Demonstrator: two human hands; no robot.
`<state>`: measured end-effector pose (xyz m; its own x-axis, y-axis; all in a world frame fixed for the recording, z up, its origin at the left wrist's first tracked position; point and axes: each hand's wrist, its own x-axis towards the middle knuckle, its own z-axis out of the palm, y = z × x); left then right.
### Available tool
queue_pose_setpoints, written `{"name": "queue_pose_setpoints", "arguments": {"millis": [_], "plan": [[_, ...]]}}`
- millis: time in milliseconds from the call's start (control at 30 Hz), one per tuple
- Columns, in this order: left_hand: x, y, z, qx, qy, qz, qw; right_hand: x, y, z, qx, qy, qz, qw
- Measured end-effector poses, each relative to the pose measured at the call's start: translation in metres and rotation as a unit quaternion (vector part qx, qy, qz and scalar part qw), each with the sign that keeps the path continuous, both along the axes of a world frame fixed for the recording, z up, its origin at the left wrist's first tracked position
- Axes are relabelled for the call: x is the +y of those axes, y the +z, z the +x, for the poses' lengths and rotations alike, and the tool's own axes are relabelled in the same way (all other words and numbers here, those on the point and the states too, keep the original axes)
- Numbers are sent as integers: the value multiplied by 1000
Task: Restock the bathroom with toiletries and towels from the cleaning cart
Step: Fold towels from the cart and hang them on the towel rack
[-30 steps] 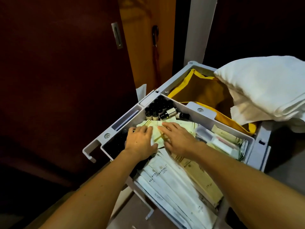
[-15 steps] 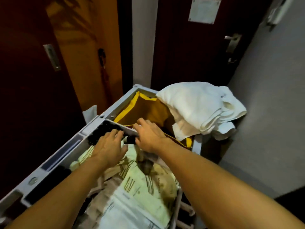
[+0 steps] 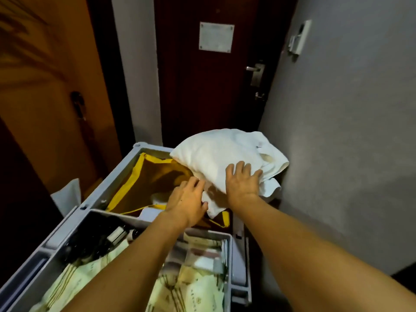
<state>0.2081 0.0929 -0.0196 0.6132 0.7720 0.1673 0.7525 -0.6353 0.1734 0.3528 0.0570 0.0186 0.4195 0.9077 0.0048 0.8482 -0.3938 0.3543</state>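
Note:
A bundle of white towels [image 3: 222, 152] lies on the far right corner of the grey cleaning cart [image 3: 121, 163], partly over its yellow-edged brown bag [image 3: 153, 183]. My right hand [image 3: 242, 182] lies flat on top of the towels with fingers spread. My left hand [image 3: 188, 199] reaches under the bundle's near left edge; its fingertips are hidden by the cloth. Nearer me, the cart's tray [image 3: 228, 266] holds pale toiletry packets [image 3: 195, 291] and small dark bottles [image 3: 117, 233].
A grey wall [image 3: 337, 131] stands close on the right of the cart. Straight ahead is a dark red door [image 3: 202, 91] with a metal handle [image 3: 255, 73]. An orange wooden panel [image 3: 51, 97] runs along the left.
Both hands left the toiletry tray and moved forward onto the white towels. My view lifted from the tray toward the door.

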Motion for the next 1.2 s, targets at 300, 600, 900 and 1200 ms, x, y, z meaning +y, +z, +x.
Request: {"name": "queue_pose_setpoints", "arguments": {"millis": [300,600,900,1200], "plan": [[31,-3,14,-37,56,-97,993,6,12,17,3,48,85,995],[73,-3,11,-82,147,-174,970,30,-5,14,-28,118,92,988],[90,-23,52,-306,244,-401,828,30,-35,23,-27,31,41,998],[141,-18,31,-336,274,-310,846,53,-32,9,-41,114,122,985]]}}
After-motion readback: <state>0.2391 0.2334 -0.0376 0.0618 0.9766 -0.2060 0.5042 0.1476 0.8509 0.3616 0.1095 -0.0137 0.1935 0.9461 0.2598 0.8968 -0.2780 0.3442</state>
